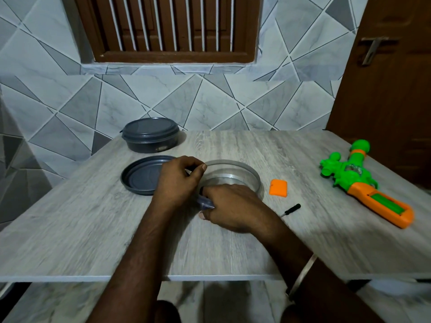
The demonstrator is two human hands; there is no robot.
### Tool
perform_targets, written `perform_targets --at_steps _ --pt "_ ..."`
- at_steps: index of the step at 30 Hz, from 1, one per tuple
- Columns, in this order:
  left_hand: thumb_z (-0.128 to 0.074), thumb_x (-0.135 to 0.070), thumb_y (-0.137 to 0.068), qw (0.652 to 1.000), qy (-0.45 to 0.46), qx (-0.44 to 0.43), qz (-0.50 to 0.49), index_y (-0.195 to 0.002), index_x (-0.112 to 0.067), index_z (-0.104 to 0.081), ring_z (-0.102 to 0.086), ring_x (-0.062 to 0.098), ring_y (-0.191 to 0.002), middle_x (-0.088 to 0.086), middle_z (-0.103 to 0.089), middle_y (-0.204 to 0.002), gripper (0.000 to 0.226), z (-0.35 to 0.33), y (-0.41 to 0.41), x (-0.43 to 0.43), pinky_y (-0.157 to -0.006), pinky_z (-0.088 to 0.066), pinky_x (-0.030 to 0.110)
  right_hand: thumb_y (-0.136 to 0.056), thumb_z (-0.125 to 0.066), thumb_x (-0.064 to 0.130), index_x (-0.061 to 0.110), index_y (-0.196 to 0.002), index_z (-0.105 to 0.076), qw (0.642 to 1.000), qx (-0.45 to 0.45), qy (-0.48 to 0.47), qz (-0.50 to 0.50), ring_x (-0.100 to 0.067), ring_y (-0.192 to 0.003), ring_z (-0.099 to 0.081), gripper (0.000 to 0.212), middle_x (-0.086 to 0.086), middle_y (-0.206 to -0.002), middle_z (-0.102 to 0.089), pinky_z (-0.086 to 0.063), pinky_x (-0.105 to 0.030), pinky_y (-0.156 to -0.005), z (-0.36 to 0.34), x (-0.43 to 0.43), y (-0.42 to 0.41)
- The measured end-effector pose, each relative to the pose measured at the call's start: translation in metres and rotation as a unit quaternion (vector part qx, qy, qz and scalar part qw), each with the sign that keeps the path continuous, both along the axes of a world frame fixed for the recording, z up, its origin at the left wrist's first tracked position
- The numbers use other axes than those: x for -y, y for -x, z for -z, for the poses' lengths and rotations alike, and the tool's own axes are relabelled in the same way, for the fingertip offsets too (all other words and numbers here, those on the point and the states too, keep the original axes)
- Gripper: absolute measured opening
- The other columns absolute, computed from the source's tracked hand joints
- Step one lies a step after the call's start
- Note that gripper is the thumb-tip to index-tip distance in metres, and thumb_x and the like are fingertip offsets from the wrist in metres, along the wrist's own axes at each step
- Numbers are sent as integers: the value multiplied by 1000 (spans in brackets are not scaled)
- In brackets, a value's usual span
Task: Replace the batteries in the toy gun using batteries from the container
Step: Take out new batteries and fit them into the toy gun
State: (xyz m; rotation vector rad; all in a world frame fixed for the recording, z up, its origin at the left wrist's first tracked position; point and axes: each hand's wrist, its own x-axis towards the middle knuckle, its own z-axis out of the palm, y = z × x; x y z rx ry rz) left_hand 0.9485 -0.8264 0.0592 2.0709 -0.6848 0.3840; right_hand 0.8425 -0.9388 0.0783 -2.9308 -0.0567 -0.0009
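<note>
Hands, left (177, 180) and right (233, 206), grip container (253, 174) near-left rim.

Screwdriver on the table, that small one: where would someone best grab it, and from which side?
By the black handle, the thicker end nearer the toy gun. The screwdriver lies flat on the table with bare wood either side, so come from above, fingers pinching across the handle. The thin metal tip offers little hold.

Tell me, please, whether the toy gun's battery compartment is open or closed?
Open. The toy gun shows an uncovered slot in its handle, and the orange cover lies apart on the table.
</note>
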Motion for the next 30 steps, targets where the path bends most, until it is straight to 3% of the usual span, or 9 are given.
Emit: perform_targets --at_steps 3,9,11,15,18,22,26,28,30 --pt "-65 -27 -97 1000 1 0 4 -105 -18 -78 -61 0 -82 -5 -73 -97 17 0 0 0 -68 -40 12 -99 -55 40 22 -134 -51 1000 5 1 -4 -19 -113 -60 39 -1 -126 -63 -40 -30 -85 -1 1 1" --pt "-66 -25 -97 1000 0 14 9 -101 -18 -78 -61 -3 -79 -5 -74 -92 15 -3 3 -2 -65 -38 4 -92 -56 61 27 -134 -49 999 27 -40 -1 -18 -113 -61 55 2 -131 -63 -49 -36 -90 4 4 -1" --pt "-67 -24 -96 1000 7 10 8 -100 -17 -78 -62 -1 -79 -4 -74 -92 14 -3 4 -2 -67 -40 9 -87 -60 65 28 -136 -48 996 30 -86 2 -18 -113 -60 63 3 -131 -63 -49 -35 -87 0 4 1" --pt "-66 -23 -96 1000 5 15 21 -98 -14 -79 -66 8 -81 -1 -76 -91 16 -2 1 -2 -75 -54 27 -88 -62 61 26 -106 -53 982 39 -183 3 -12 -85 -56 41 4 -98 -64 -39 -29 -65 -9 6 5" --pt "-63 -21 -99 996 55 -23 59 -94 -11 -78 -71 14 -78 3 -77 -84 19 -2 -2 -3 -73 -55 32 -90 -60 59 27 -94 -51 965 65 -254 25 -11 -78 -55 33 4 -88 -62 -41 -30 -64 -8 7 2" --pt "-59 -22 -102 982 170 -66 56 -96 -10 -78 -67 -6 -72 -15 -77 -82 24 -5 4 2 -70 -53 21 -93 -54 60 30 -87 -53 909 119 -392 72 -17 -87 -62 30 5 -88 -65 -52 -45 -85 -9 12 -6" --pt "-57 -24 -103 981 182 -32 62 -98 -14 -77 -67 -9 -75 -26 -74 -82 23 -10 13 5 -77 -56 32 -96 -54 55 26 -79 -52 836 163 -513 109 -11 -65 -49 34 3 -72 -55 -43 -33 -66 -16 17 -5" --pt "-54 -21 -104 977 194 -18 83 -102 -11 -76 -67 -10 -77 -19 -75 -82 24 -17 25 14 -74 -55 14 -99 -53 51 24 -80 -51 798 183 -562 120 -8 -61 -45 33 3 -71 -52 -39 -26 -61 -20 24 -1" --pt "-52 -19 -105 970 211 -20 115 -108 -4 -75 -71 -1 -86 -9 -75 -95 28 -26 38 27 -74 -53 8 -100 -51 49 21 -88 -53 753 193 -613 139 -7 -55 -42 30 4 -70 -50 -37 -21 -55 -24 32 4"
